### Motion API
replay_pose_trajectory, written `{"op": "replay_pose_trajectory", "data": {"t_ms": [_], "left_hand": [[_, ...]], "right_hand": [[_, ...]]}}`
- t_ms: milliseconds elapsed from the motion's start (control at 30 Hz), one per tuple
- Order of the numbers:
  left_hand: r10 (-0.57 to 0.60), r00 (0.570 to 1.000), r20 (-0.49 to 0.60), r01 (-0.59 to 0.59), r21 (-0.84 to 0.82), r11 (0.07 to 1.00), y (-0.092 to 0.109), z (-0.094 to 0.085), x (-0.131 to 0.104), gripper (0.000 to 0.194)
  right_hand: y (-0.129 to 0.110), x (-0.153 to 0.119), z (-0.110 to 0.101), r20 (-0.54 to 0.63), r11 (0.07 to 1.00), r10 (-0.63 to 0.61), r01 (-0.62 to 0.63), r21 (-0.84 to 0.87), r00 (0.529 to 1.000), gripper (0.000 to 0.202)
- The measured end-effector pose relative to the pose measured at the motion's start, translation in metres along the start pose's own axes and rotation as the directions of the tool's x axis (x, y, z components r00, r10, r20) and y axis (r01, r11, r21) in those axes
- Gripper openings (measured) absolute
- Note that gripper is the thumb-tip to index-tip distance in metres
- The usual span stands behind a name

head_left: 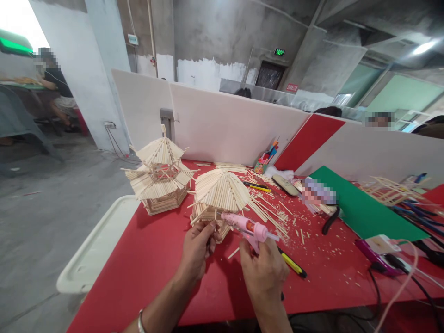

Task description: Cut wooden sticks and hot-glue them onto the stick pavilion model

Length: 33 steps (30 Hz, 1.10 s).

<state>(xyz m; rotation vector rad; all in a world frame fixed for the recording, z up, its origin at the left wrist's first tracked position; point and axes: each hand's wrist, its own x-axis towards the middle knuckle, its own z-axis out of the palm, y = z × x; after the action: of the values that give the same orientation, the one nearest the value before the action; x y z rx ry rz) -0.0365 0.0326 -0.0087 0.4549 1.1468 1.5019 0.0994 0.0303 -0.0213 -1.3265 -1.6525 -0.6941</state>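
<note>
My right hand (pixel 263 263) is wrapped round the handle of a pink hot glue gun (pixel 259 230), a clear glue stick poking out of its back. The gun's nozzle points left, close to the fingertips of my left hand (pixel 199 245). Those fingers are pinched on a short wooden stick (pixel 215 214), which stands up under the roof edge of a small stick pavilion (pixel 222 190). The lower part of this pavilion is partly hidden by my hands and the gun. To its left stands a taller two-tiered stick pavilion (pixel 161 173).
Loose wooden sticks (pixel 268 215) and scraps litter the red table (pixel 156 273). A yellow-black utility knife (pixel 293 262) lies right of my right hand. Beyond are a pen cup (pixel 260 165), a green board (pixel 364 203) and a purple power strip (pixel 379 256) with cables. A white partition (pixel 222 127) borders the back.
</note>
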Motion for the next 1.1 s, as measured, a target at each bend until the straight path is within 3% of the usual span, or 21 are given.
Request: {"op": "replay_pose_trajectory", "data": {"t_ms": [1100], "left_hand": [[-0.025, 0.999, 0.031, 0.026, -0.020, 0.999, -0.0015, -0.0023, 0.0036, 0.023]], "right_hand": [[-0.0014, 0.0027, -0.0002, -0.002, 1.000, -0.023, 0.023, -0.008, 1.000, 0.018]]}}
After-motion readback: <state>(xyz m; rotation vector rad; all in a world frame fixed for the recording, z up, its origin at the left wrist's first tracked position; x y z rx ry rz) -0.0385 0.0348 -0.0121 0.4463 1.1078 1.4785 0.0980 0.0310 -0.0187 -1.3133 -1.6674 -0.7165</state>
